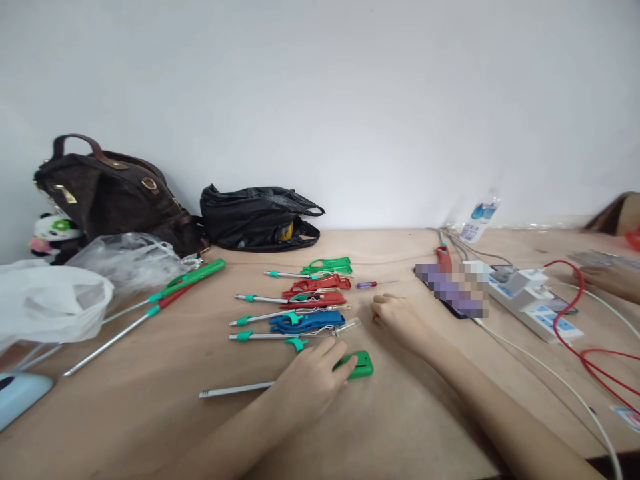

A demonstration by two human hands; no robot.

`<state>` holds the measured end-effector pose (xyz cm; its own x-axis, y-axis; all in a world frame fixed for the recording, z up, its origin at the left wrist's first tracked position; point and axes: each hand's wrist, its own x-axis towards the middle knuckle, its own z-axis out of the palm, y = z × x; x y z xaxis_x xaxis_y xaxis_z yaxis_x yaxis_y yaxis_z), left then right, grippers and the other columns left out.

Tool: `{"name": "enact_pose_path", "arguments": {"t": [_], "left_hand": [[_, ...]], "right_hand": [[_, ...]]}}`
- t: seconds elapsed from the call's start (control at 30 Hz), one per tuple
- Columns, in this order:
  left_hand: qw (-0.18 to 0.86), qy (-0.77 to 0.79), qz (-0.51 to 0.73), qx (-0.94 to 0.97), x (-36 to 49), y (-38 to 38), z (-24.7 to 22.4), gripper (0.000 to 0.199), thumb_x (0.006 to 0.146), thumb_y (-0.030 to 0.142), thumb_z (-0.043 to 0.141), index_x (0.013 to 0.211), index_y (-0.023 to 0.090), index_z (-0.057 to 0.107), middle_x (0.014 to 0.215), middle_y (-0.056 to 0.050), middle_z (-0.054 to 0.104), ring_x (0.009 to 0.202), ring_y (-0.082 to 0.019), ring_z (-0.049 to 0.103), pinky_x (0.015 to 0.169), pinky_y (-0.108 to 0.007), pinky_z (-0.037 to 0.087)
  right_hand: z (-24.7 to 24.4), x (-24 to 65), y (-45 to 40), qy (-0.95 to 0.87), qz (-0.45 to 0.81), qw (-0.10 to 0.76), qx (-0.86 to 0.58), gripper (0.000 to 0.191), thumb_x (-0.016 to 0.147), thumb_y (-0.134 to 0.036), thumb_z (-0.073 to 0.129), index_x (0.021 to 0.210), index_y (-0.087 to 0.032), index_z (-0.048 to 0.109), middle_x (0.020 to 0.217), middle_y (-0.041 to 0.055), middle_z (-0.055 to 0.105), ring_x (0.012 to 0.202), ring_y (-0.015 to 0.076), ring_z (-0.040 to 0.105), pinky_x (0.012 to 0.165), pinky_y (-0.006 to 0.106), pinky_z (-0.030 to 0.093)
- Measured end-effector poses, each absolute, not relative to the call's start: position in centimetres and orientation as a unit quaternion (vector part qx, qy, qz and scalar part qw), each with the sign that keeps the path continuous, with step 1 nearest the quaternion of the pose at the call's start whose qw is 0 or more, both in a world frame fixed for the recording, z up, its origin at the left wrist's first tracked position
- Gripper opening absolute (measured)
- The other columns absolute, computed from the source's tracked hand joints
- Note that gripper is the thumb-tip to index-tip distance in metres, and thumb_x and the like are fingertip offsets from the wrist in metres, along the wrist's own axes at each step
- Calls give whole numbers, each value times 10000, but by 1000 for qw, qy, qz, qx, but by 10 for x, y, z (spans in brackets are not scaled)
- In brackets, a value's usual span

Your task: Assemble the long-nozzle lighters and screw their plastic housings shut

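Note:
My left hand is closed over the handle of a green long-necked lighter. Its metal tube points left along the table; my palm covers the middle. My right hand rests on the tabletop with fingers curled together; whatever they may hold is hidden. Just beyond it lies a small purple screwdriver. Ahead of my left hand, opened lighters lie in a row: a green casing, red casings and a blue casing, with metal tubes, teal pieces and thin wires showing.
Two assembled lighters lie at left by white plastic bags. A dark backpack and a black bag stand against the wall. At right are a phone, power strips, cables, a bottle and another person's hand.

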<state>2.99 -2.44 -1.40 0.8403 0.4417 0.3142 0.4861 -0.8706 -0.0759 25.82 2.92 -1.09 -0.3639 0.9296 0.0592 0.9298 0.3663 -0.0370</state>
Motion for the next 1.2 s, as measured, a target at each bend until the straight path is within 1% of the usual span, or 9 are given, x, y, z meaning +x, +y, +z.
{"name": "enact_pose_path", "arguments": {"t": [0.1, 0.17, 0.23, 0.33, 0.4, 0.47, 0.63, 0.93, 1.2], "left_hand": [[39, -253, -131, -958, 29, -22, -11, 220, 895, 176, 538, 1107, 176, 597, 941, -64, 584, 866, -219, 552, 676, -305, 487], [24, -260, -128, -957, 29, -22, -10, 236, 885, 184, 554, 1116, 182, 602, 960, -68, 585, 875, -225, 550, 675, -308, 485], [16, -269, -130, -954, 28, -22, -10, 234, 884, 194, 554, 1112, 191, 605, 967, -69, 585, 877, -227, 550, 676, -311, 480], [7, -287, -140, -948, 27, -21, -9, 202, 873, 176, 538, 1058, 197, 618, 960, -65, 579, 877, -219, 544, 682, -303, 467], [-4, -297, -144, -944, 25, -20, -8, 188, 849, 148, 533, 1006, 197, 624, 955, -60, 571, 878, -212, 536, 684, -293, 460], [-20, -301, -146, -942, 24, -19, -7, 188, 821, 126, 542, 975, 194, 625, 948, -56, 564, 881, -210, 528, 679, -286, 453], [-38, -298, -151, -942, 23, -17, -6, 188, 805, 122, 553, 966, 191, 621, 918, -44, 556, 876, -204, 522, 667, -276, 438], [-46, -296, -162, -940, 23, -16, -6, 175, 790, 114, 563, 940, 190, 612, 927, -37, 556, 865, -196, 529, 662, -270, 438], [-49, -300, -156, -940, 24, -16, -6, 177, 773, 96, 594, 925, 183, 616, 921, -33, 557, 852, -191, 530, 661, -271, 428]], "right_hand": [[-12, 256, 27, -824, -4, 40, -565, 189, 824, -27, 490, 768, -114, 648, 867, 130, 667, 772, 190, 606, 615, 263, 375], [-11, 255, 23, -825, 14, 69, -561, 183, 828, -39, 484, 784, -123, 641, 846, 106, 665, 734, 170, 595, 612, 255, 382], [-8, 253, 18, -828, 101, 144, -533, 163, 829, -65, 494, 804, -139, 637, 786, 57, 659, 675, 146, 576, 594, 238, 389], [-7, 250, 9, -801, 300, 265, -445, 119, 834, -127, 528, 810, -160, 641, 718, 7, 644, 626, 126, 554, 571, 222, 394], [-8, 248, 4, -776, 385, 290, -406, 109, 843, -165, 544, 805, -165, 646, 712, -2, 641, 628, 122, 547, 574, 222, 394], [-10, 245, 1, -761, 425, 291, -396, 96, 842, -176, 557, 808, -165, 647, 717, -6, 636, 634, 118, 536, 584, 223, 392], [-13, 241, 0, -764, 422, 272, -406, 86, 828, -143, 567, 774, -163, 631, 722, -10, 621, 646, 116, 523, 597, 224, 389], [-13, 244, 2, -784, 404, 254, -397, 103, 809, -116, 560, 762, -171, 634, 745, -2, 636, 668, 130, 565, 628, 240, 434], [-13, 243, 1, -796, 380, 250, -400, 130, 750, -72, 539, 738, -168, 626, 718, -7, 631, 649, 123, 568, 608, 223, 436]]}}
